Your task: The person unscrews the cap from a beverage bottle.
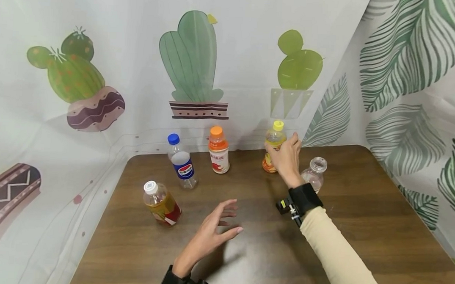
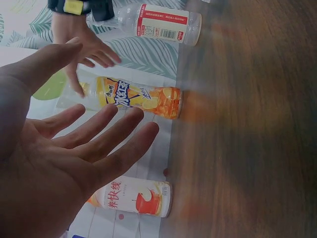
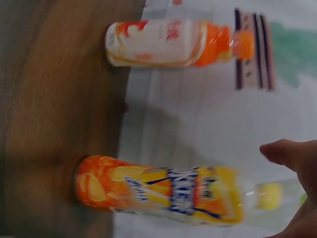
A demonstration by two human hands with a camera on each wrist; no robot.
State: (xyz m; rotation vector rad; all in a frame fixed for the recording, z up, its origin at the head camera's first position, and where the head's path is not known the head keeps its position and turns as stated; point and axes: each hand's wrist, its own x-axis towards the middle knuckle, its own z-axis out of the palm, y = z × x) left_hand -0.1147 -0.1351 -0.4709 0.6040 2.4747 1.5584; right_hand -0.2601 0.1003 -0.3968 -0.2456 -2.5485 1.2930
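My right hand point(image 1: 286, 158) is at the iced tea bottle point(image 1: 275, 137), which has a yellow cap and an orange and yellow label. In the right wrist view a gap shows between the fingers point(image 3: 285, 152) and the labelled part of the bottle point(image 3: 163, 191). That bottle stands upright near the back edge. My left hand point(image 1: 211, 230) hovers over the middle of the table, fingers spread, holding nothing. Its palm and fingers point(image 2: 119, 148) show in the left wrist view. Nearest to it on the left is a white-capped bottle point(image 1: 163, 205) of reddish-brown drink.
On the brown table point(image 1: 245, 253), an orange-capped white bottle point(image 1: 219, 154) and a blue-capped Pepsi bottle point(image 1: 184, 167) stand at the back. An uncapped clear bottle point(image 1: 315, 173) stands to the right, partly behind my right wrist. A cactus-print cloth point(image 1: 139, 70) hangs behind.
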